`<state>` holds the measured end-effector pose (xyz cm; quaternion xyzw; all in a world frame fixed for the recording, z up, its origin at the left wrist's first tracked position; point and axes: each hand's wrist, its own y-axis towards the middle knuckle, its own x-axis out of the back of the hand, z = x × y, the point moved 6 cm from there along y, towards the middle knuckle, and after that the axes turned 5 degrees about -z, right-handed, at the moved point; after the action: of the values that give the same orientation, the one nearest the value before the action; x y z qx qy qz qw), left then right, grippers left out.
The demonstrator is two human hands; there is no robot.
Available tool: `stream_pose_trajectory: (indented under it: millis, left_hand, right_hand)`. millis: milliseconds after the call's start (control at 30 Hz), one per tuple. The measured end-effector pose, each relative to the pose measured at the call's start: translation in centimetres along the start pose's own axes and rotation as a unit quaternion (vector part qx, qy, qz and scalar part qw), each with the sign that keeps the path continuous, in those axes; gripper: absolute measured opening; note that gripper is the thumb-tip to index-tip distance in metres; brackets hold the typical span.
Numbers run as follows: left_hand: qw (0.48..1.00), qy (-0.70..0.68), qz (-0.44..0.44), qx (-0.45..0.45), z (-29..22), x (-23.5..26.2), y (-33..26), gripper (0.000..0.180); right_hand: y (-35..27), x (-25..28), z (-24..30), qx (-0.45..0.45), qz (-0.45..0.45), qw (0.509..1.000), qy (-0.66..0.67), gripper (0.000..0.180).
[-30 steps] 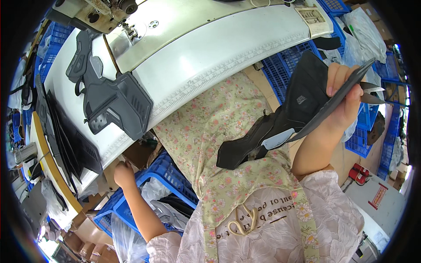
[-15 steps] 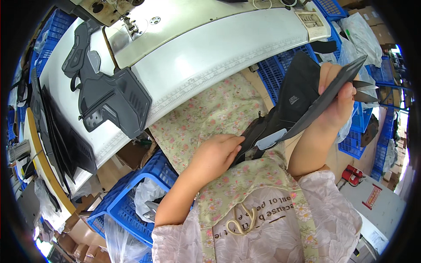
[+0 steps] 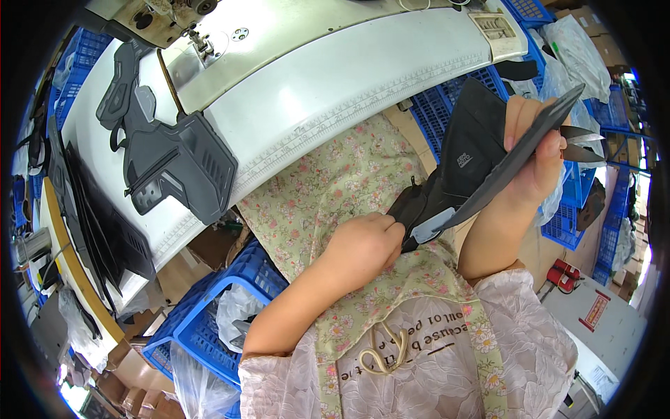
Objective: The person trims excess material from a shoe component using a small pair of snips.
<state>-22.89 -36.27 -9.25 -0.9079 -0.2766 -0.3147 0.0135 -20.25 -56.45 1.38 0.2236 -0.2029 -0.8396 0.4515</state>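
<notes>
Over my lap I hold a dark molded fabric panel with a zipper pull and a small light-grey patch. My left hand is closed round its lower end. Farther up and to the right, my right hand is closed on the panel's raised edge, thumb on one side and fingers on the other. Metal blades, like those of thread snips, stick out to the right of that hand; their handle is hidden. A similar dark zippered piece lies on the white sewing table, left of the panel.
A sewing machine stands at the table's far side. Several black panels hang over its left edge. Blue crates with plastic bags stand lower left; more crates are at the right. A floral apron covers my lap.
My left hand has shifted slightly right along the panel, its fingers now more tightly curled over the lower end. My right hand stays nearly in place with the panel and blades.
</notes>
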Motion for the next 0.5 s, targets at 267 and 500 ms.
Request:
stream_pose_trajectory:
  millis: [267, 500]
  left_hand:
    - [0.986, -0.047, -0.097, 0.127, 3.3, 2.0, -1.3, 0.004]
    - [0.948, -0.102, -0.155, 0.26, 5.5, 3.1, -3.2, 0.004]
  right_hand:
    - [-0.5, 0.8, -0.4, -0.032, -0.034, 0.999, 0.015, 0.026]
    - [-0.1, -0.9, 0.0, -0.091, -0.184, 0.978, -0.028, 0.029]
